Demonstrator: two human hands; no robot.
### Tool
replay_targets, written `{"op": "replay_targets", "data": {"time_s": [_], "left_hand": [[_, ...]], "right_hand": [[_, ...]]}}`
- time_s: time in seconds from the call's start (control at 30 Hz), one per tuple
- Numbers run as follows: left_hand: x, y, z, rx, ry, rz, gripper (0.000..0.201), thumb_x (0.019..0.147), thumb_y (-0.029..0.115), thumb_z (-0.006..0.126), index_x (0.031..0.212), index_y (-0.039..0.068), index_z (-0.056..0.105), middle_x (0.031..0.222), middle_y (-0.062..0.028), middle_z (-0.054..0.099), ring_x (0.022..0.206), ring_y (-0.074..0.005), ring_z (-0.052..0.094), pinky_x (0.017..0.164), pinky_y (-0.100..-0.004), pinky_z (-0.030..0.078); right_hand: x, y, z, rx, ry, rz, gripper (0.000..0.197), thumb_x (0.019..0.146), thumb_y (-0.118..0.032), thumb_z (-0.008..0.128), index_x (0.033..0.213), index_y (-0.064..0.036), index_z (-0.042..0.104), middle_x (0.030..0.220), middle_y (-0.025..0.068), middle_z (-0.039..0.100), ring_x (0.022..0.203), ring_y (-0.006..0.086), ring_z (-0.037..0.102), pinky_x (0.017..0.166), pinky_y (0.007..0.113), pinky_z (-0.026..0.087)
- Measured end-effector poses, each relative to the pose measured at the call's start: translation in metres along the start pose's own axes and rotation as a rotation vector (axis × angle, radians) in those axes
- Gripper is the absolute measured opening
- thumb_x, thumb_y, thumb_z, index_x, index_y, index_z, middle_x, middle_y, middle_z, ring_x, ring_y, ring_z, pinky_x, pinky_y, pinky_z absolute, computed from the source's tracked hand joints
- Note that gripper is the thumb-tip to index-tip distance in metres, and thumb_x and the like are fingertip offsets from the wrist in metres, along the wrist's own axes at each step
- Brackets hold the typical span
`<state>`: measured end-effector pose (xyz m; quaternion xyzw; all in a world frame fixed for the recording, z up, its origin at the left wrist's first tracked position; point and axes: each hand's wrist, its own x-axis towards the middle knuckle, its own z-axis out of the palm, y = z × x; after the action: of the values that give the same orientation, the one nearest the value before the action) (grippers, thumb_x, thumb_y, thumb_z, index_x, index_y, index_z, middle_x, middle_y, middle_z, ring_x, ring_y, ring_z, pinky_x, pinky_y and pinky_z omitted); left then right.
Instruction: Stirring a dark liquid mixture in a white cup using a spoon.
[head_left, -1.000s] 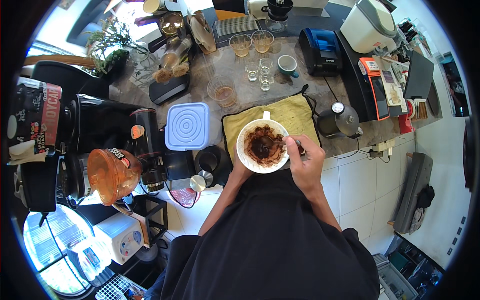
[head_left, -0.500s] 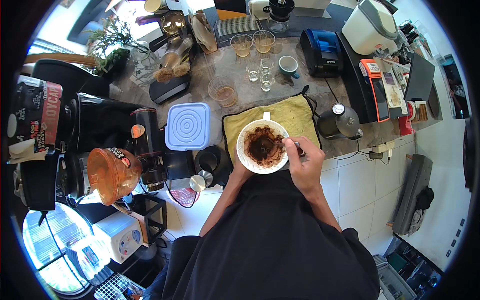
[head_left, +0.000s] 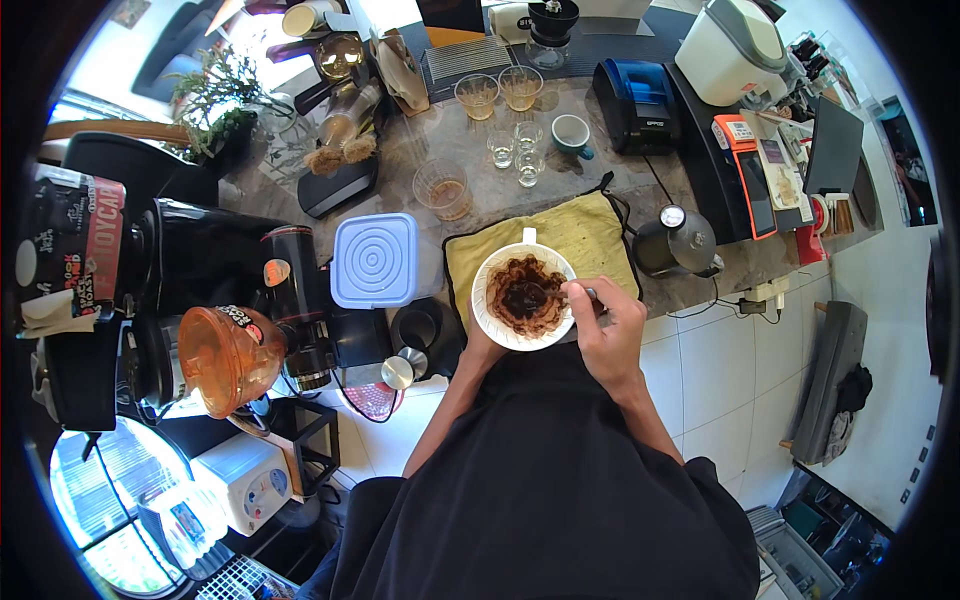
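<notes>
A white coffee dripper (head_left: 487, 322), lined with a ribbed filter, holds wet, dark coffee grounds (head_left: 524, 290) that also cling to its sides. My left hand (head_left: 482, 346) grips the dripper from its lower left; most of those fingers are hidden under it. Between the thumb and fingers of my right hand (head_left: 612, 332) is a spoon (head_left: 589, 293), its end reaching into the grounds. Only a short part of the spoon shows. Under and beyond the dripper lies a yellow cloth (head_left: 590, 235) with a dark border.
Left of the cloth sits a blue-lidded container (head_left: 375, 262). Beyond are a glass with brown liquid (head_left: 443, 192), several small glasses (head_left: 527, 165) and a cup (head_left: 571, 132). A dark kettle-like vessel (head_left: 665, 245) stands right. A grinder with an orange hopper (head_left: 225, 360) is at left.
Both hands keep their grip on the dripper and spoon. The whole view has shifted slightly; the spoon's end shows a little less clearly among the grounds.
</notes>
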<state>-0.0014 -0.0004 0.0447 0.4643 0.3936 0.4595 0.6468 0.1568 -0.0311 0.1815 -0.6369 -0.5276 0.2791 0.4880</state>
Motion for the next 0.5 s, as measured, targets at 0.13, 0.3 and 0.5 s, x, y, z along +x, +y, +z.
{"op": "replay_targets", "data": {"time_s": [0.13,0.3,0.5], "left_hand": [[0.000,0.002,0.001,-0.011,0.003,0.022,0.067,0.066,0.007,0.087,0.125,-0.001,0.056,0.117,-0.0108,0.066,0.106,-0.0183,0.065,0.093,-0.0331,0.054],[0.000,-0.013,-0.012,0.108,-0.151,0.068,0.071,0.080,0.007,0.078,0.140,0.003,0.041,0.132,-0.0125,0.058,0.118,-0.0235,0.060,0.098,-0.0367,0.053],[0.002,-0.018,-0.010,0.124,-0.141,0.003,0.067,0.083,0.004,0.075,0.140,0.003,0.040,0.132,-0.0133,0.057,0.119,-0.0241,0.059,0.100,-0.0383,0.052]], "right_hand": [[-0.002,-0.001,-0.001,0.054,-0.008,0.052,0.015,0.093,-0.008,0.062,0.089,0.0039,0.070,0.072,0.0061,0.065,0.059,0.0093,0.054,0.056,0.025,0.042],[-0.003,0.002,0.001,0.082,-0.007,0.060,0.013,0.091,-0.007,0.062,0.090,0.0037,0.070,0.075,0.0086,0.066,0.060,0.0133,0.058,0.056,0.026,0.044],[-0.002,0.010,-0.003,0.208,0.099,0.139,0.014,0.092,-0.008,0.063,0.092,0.0042,0.070,0.075,0.0078,0.067,0.062,0.0110,0.057,0.058,0.025,0.044]]}}
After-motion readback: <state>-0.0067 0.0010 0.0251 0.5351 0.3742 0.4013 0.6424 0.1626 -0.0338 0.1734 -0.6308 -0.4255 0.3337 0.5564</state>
